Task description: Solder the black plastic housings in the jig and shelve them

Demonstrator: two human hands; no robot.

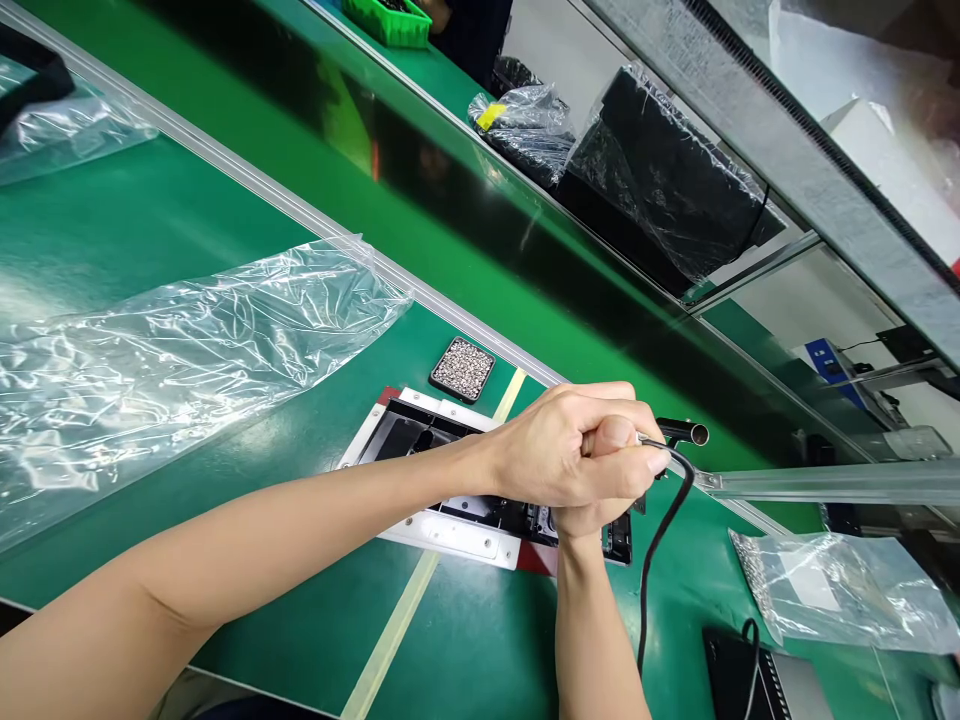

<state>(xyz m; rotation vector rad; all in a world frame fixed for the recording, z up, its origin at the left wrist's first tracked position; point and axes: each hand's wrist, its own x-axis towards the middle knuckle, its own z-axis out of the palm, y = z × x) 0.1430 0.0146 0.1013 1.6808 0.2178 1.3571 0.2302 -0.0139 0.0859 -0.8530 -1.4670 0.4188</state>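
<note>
My left hand is closed, stacked over my right hand, which is largely covered by it. Both fists wrap round a corded tool whose body they hide. Its black cable comes out beside my left fingers and hangs down past my right forearm. Beneath the hands lies a long black plastic housing, seated in a white fixture with red corners. My left forearm covers part of both. A small black tray filled with tiny metal screws sits just behind the fixture.
Clear plastic sheeting spreads over the green table at left. A black holder with a metal tube stands right of my hands. A bag of small parts and a flat black device lie at right. Wrapped black goods sit beyond the rail.
</note>
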